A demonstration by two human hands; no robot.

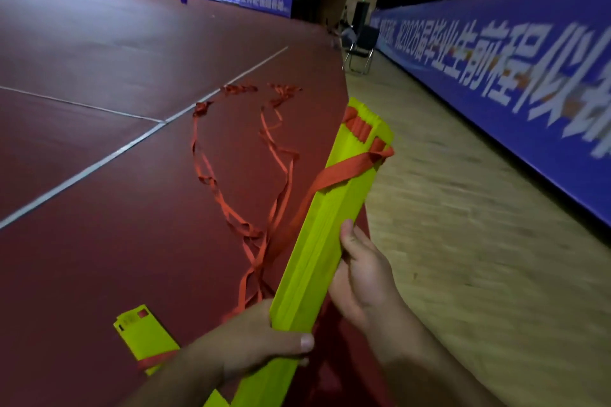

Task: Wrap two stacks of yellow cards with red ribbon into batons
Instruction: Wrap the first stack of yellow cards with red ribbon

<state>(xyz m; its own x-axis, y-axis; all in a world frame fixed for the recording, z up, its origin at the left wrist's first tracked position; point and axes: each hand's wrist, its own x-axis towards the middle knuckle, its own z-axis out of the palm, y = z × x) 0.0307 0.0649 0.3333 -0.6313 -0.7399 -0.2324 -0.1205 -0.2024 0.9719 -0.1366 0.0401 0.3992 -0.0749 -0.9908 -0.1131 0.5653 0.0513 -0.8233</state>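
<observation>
A long stack of yellow cards (325, 228) is held up at a slant in front of me, its far end pointing up and right. Red ribbon (347, 168) crosses that far end and trails down onto the floor. My left hand (251, 340) grips the stack's near end, thumb across its face. My right hand (362, 277) holds the stack's right side a little higher, fingers curled behind it. A second yellow stack (145, 337) lies on the floor at lower left with a red band round it, partly hidden by my left arm.
Loose red ribbon (238, 155) sprawls in long loops over the dark red sports floor (99, 142) marked with white lines. Wooden flooring runs along the right beside a blue banner wall (496, 76). A black chair (362, 49) stands far ahead.
</observation>
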